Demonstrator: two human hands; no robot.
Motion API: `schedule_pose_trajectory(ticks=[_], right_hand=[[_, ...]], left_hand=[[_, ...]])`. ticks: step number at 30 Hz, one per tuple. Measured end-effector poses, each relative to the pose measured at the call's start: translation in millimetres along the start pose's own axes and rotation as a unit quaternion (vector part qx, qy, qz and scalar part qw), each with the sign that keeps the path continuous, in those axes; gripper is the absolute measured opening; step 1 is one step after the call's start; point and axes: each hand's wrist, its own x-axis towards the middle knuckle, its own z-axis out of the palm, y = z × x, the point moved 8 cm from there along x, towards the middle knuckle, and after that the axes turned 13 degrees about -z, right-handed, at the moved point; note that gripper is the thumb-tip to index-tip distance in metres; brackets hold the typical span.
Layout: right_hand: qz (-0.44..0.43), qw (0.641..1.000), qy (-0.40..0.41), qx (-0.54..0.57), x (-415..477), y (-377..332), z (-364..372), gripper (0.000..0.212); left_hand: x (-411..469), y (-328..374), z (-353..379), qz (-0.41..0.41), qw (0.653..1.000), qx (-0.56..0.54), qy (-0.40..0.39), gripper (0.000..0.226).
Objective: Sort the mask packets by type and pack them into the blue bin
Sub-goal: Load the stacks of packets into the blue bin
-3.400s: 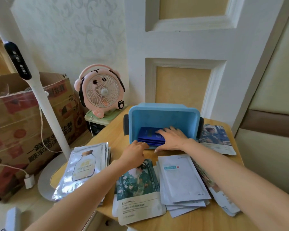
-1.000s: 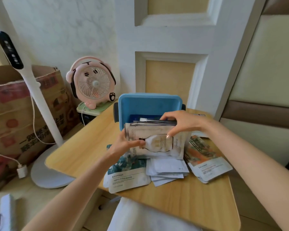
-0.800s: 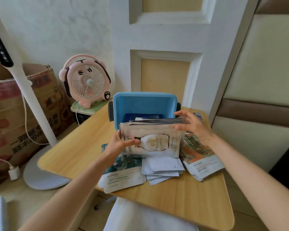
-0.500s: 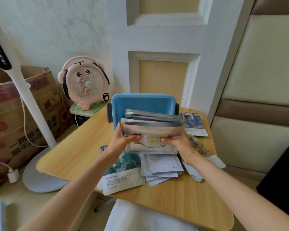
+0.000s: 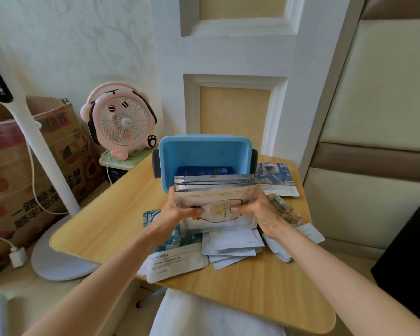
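**So, silver stack (image 5: 216,190) is right at the bin (image 5: 204,151)**

Okay, we've got both hands on it. Our left hand (image 5: 177,209) grips the stack's left end, thumb across the front packet and fingers tucked behind. Our right hand (image 5: 257,209) does the same on the right end. So nothing is loose: both are wrapped round the same bundle.

The stack stands on its long edge just in front of the bin, covering the lower part of the bin's opening. The front packet shows a pale bottle print turned sideways. We honestly can't tell if the bottom edge touches the white pile (image 5: 230,246) under it or floats just above.

The bin's opening faces us, with a dark handle on each side. Inside it, low down, blue packets (image 5: 204,170) lie flat.

The rest, all on the table (image 5: 102,219) unless noted:
- the white pile is in front of the bin, fanned out
- a green packet (image 5: 175,260) is front-left of the bin, partly under our left wrist
- a portrait packet (image 5: 277,178) is just right of the bin
- a floral packet (image 5: 286,212) is front-right of the bin, beside our right hand
- a pink fan (image 5: 121,120) is left of the bin, off the table
- a white pole (image 5: 41,151) and a box (image 5: 15,170) are further left of the bin
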Motion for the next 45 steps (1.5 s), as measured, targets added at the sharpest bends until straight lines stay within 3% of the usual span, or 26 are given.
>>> schedule_pose_trajectory(ticks=[8,14,17,19,22,24,27,29,31,34,38,41,43,45], right_hand=[[0.022,0.998,-0.039,-0.053,-8,1,1,0.066],[0.043,0.996,-0.055,-0.052,-11,2,2,0.085],[0.022,0.998,0.024,-0.048,-7,-11,-8,0.053],[-0.014,0.994,0.070,-0.082,-1,-26,-15,0.041],[-0.088,0.964,0.060,-0.245,13,-56,-15,0.026],[-0.128,0.931,0.069,-0.336,22,-77,-11,0.025],[-0.140,0.948,0.098,-0.267,33,-89,-6,0.028],[-0.090,0.983,0.112,-0.117,39,-75,-5,0.020],[-0.032,0.989,0.142,0.022,41,-59,-2,0.021],[-0.045,0.988,0.145,-0.003,44,-55,1,0.033],[-0.021,0.982,0.128,0.140,50,-37,5,0.029],[0.013,0.986,0.137,0.091,60,-25,1,0.047],[0.024,0.988,0.145,0.036,64,-20,1,0.043],[0.036,0.989,0.146,-0.001,70,-13,2,0.029]], left_hand=[[-7,-5,7,-0.009,0.997,0.067,-0.027,0.070],[-6,1,6,0.021,0.998,0.062,0.001,0.055],[-7,5,2,0.043,0.997,0.050,0.030,0.077],[-7,15,0,0.055,0.996,0.053,0.054,0.077],[-7,42,-11,0.087,0.987,0.074,0.112,0.062],[-5,64,-28,0.117,0.965,0.135,0.193,0.064],[1,80,-46,0.104,0.954,0.161,0.231,0.049],[4,82,-49,0.083,0.961,0.130,0.229,0.043],[6,81,-49,0.073,0.964,0.094,0.237,0.039],[14,80,-45,0.079,0.976,0.018,0.203,0.037],[24,77,-47,0.065,0.980,-0.156,0.101,0.027],[30,70,-46,0.032,0.977,-0.204,0.059,0.038],[37,64,-43,-0.007,0.985,-0.158,0.065,0.052],[44,60,-43,-0.038,0.988,-0.119,0.093,0.039]])
